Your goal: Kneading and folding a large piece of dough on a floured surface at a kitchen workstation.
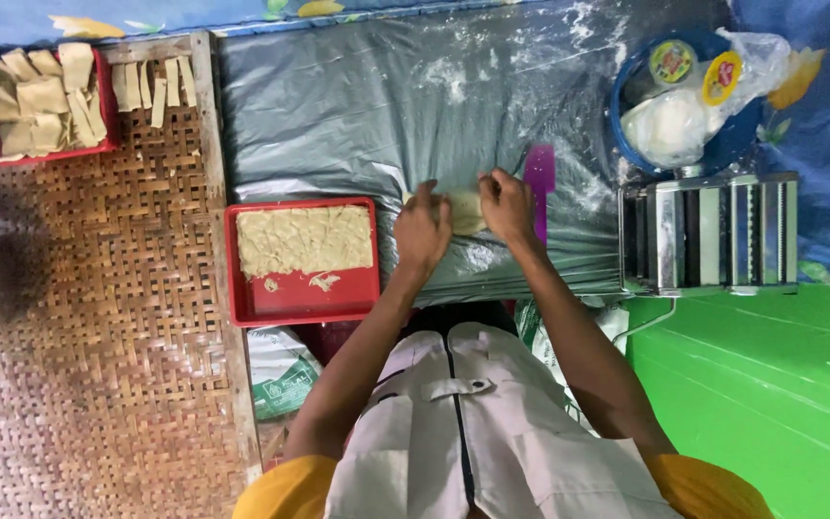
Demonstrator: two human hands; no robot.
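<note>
Dough (466,210), pale, flattened and flour-dusted, is pinched between left hand (422,229) and right hand (507,204), grips closed on it.

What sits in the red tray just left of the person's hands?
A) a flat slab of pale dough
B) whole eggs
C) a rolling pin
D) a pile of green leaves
A: the red tray beside the left hand holds a flat slab of pale dough, with a few scraps below it.
</note>
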